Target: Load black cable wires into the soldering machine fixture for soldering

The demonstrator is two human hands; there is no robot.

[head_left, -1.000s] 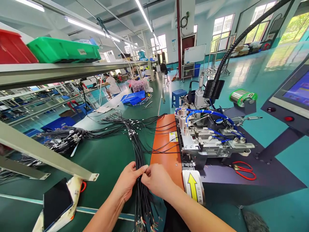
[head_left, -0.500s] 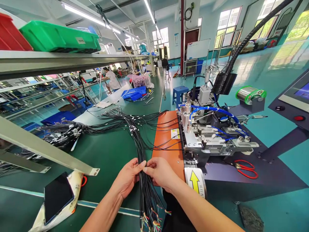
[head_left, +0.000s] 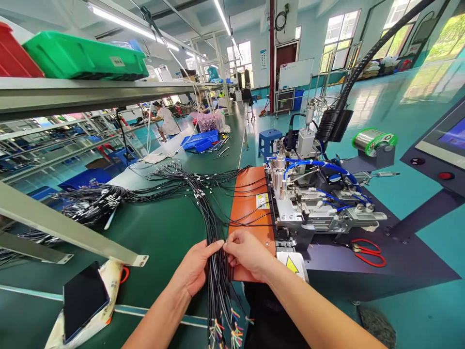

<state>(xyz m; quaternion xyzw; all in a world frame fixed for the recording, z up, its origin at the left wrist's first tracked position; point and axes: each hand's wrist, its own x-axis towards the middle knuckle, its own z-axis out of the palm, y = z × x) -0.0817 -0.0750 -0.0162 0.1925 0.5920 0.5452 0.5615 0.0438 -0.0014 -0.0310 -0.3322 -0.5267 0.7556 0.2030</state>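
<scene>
Left hand point(head_left: 194, 269) is wrapped around a bunch of black cables point(head_left: 218, 281), with its thumb on top. Right hand point(head_left: 243, 252) is just beside it, with its thumb and finger curled at the right edge of the bunch; I cannot tell if they pinch a cable.

I see the bunch in the near middle, by the right side of the green table point(head_left: 163, 247). Its near end hangs down and shows little colored wires point(head_left: 236, 337). Its far end spreads out over the table. A few thin cables cross the orange plate point(head_left: 244, 204) to the metal machine point(head_left: 319, 213) on the right.

To the left I see another pile of cables point(head_left: 96, 201). A dark tablet point(head_left: 85, 300) leans on the near left. Scissors point(head_left: 370, 252) with red handles lie at the right, near the machine.
</scene>
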